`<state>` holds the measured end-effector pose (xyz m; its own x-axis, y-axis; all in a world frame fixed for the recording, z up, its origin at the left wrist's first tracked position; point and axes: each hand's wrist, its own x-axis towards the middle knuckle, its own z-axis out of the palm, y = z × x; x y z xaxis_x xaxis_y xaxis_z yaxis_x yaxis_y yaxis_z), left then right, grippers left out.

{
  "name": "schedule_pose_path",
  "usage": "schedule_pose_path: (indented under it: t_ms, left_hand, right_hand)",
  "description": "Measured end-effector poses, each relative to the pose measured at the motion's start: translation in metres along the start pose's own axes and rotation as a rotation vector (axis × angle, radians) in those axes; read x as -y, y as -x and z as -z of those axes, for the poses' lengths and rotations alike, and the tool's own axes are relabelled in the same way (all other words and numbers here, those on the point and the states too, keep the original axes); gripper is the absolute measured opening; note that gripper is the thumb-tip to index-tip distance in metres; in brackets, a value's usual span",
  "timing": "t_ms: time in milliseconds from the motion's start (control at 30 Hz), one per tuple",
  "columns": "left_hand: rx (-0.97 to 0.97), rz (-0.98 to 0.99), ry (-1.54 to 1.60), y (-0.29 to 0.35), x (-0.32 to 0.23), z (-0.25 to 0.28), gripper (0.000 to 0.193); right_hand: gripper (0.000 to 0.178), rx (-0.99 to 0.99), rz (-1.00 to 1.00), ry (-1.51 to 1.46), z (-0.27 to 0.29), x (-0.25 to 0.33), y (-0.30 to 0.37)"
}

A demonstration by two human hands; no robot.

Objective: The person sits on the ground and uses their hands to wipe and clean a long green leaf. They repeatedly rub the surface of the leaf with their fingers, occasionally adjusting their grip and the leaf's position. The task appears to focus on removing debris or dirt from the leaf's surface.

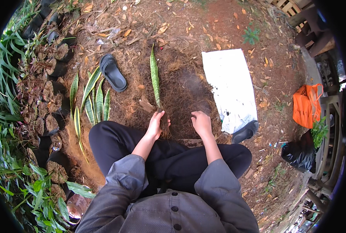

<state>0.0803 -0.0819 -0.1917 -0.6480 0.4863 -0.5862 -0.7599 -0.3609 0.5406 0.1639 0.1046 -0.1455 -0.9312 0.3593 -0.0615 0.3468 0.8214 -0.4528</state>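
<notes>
My left hand is closed around the base of a snake plant cutting, whose single mottled green leaf points up and away from me. Thin roots or fibres hang below that grip. To its right, my right hand hovers over the loose brown soil and fibre, its fingers loosely bent and apart, with nothing visible in them. More snake plant leaves with yellow edges lie on the ground beyond my left knee.
A white sack lies flat at the right, one dark sandal at its near end. The other sandal is at the upper left. Black plant bags line the left side. An orange bag and black plastic bag stand far right.
</notes>
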Motion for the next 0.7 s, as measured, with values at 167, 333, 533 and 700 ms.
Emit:
schedule_pose_path:
  t_ms: [167,333,533,700]
  left_hand:
    - [-0.063,0.009,-0.061,-0.006,0.005,0.011,0.017]
    - [-0.058,0.008,-0.072,-0.004,0.002,0.004,0.017]
    - [-0.05,0.038,-0.105,-0.002,0.006,0.005,0.016]
    - [-0.049,0.084,-0.151,0.0,0.011,0.001,0.014]
  right_hand:
    - [0.027,0.033,0.065,-0.007,-0.041,0.017,0.007]
    - [0.031,-0.094,0.389,0.22,-0.084,0.02,0.007]
    - [0.014,0.02,0.264,0.254,-0.079,0.017,0.005]
    - [0.013,-0.138,0.19,-0.029,-0.059,0.032,0.009]
